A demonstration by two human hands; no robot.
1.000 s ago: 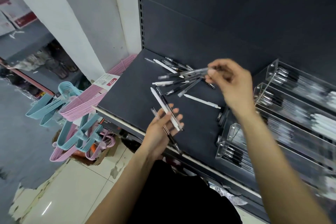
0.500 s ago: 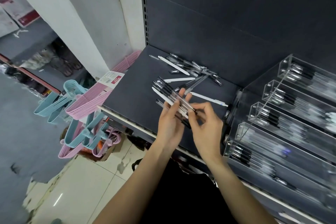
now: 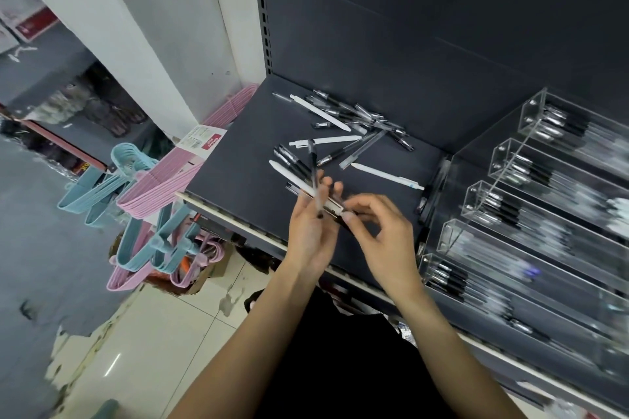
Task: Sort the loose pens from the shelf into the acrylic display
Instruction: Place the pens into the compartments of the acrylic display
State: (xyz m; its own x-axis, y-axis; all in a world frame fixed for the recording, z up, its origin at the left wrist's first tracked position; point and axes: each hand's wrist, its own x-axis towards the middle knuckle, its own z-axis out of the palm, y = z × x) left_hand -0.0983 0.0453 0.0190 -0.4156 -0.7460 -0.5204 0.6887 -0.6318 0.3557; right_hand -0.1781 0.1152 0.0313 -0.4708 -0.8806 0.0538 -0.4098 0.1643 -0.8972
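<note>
Your right hand (image 3: 381, 231) is back from the shelf pile (image 3: 357, 122), pinching pens into the bundle (image 3: 306, 177) your left hand (image 3: 311, 228) grips. Acrylic display (image 3: 531, 201) waits beside; more pens remain.

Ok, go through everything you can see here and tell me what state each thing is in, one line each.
Left hand: grips a bundle of black and white pens.
Right hand: fingers pinch the bundle's near end.
Loose black, clear and white pens: scattered flat on the dark shelf.
Clear acrylic tiered display: partly filled with pens.
Pink and blue plastic hangers: hanging beside the shelf.
</note>
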